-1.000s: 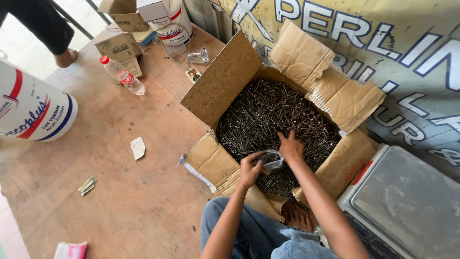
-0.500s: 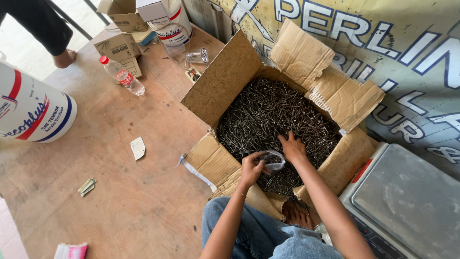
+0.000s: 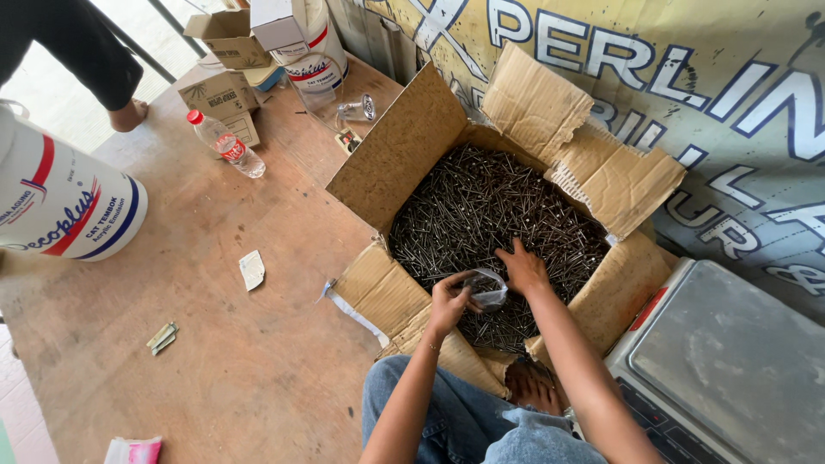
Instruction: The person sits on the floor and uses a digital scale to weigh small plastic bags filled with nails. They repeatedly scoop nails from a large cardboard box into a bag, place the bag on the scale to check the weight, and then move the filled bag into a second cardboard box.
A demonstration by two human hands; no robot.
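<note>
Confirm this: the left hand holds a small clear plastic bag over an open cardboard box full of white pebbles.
Not quite. The head view shows the open cardboard box full of dark metal nails, not white pebbles. The left hand does hold the small clear plastic bag over it.

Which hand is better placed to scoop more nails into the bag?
Right. The right hand lies bare on the dark metal nails, while the left hand holds the small clear plastic bag open.
</note>
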